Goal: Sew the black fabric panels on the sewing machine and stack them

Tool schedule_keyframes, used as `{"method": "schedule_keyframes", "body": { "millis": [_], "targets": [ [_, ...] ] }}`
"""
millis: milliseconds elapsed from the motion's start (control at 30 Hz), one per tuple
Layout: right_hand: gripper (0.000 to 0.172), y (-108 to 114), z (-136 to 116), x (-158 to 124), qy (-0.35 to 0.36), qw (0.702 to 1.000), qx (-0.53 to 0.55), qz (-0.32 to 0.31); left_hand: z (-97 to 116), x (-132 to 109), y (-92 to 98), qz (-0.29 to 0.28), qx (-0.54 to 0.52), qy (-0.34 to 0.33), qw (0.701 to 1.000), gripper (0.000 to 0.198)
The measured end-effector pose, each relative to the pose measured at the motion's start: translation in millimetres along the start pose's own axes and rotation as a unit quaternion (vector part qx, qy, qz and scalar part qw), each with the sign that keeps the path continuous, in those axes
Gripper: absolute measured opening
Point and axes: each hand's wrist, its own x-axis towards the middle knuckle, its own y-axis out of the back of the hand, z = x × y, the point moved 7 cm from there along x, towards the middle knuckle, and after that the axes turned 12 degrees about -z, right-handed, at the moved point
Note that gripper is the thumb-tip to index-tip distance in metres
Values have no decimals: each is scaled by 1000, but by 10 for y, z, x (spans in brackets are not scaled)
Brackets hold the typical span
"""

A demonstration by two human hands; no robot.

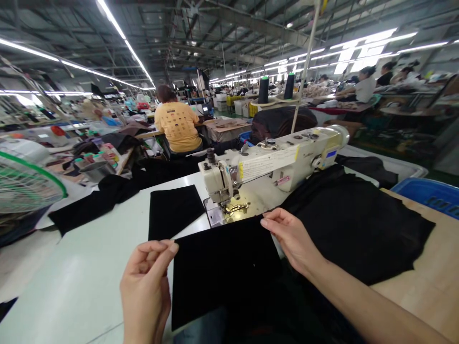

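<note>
left hand and right hand each pinch an upper corner of the black fabric panel, on the near side of the sewing machine. uneven pull could skew the panel's edge; contact could drag the black piece beyond.

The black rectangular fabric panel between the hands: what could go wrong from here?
Pinched near its top corners by the left hand and right hand, the black rectangular fabric panel could sag or fold lower down. Its top edge, near the white metal sewing machine, might snag there. The flat black fabric piece lying beyond it on the pale tabletop could be dragged along.
</note>
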Motion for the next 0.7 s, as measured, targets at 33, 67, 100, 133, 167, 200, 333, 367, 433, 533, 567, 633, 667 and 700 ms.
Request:
{"method": "schedule_keyframes", "body": {
  "millis": [33,67,100,133,167,200,333,367,433,533,567,633,667,700],
  "targets": [
    [31,1,-16,1,6,1000,-9,1,18,4,18,-2,9,-3,1000,24],
    [30,-10,-34,-2,13,1000,-25,-4,53,24,40,-6,21,-8,1000,24],
    [27,-36,-51,-12,20,998,-50,-16,107,65,61,-11,36,-14,999,24],
    [23,-81,-63,-29,25,996,-83,-38,181,128,76,-19,57,-24,998,25],
    [19,-145,-69,-56,30,990,-122,-67,271,214,74,-30,86,-36,995,25],
    [15,-222,-63,-95,35,981,-164,-102,362,319,48,-48,126,-50,990,25],
    [14,-516,91,-313,44,922,-309,-229,415,766,-399,-208,355,-86,907,8],
    [16,-556,157,-364,43,908,-332,-253,296,831,-563,-265,395,-91,875,5],
    [17,-580,307,-436,36,882,-368,-292,-30,878,-851,-354,418,-104,830,13],
    [18,-527,477,-494,71,834,-432,-336,-535,860,-1062,-380,412,-104,822,17],
    [20,-507,505,-515,102,811,-458,-350,-662,843,-1082,-373,410,-103,826,17],
    [23,-474,533,-568,172,758,-506,-374,-826,810,-1075,-358,404,-100,836,16],
    [23,-457,536,-591,201,736,-524,-378,-868,802,-1056,-351,401,-98,841,16],
    [23,-439,537,-605,222,719,-539,-377,-893,801,-1033,-344,398,-95,845,16]
  ]
}}
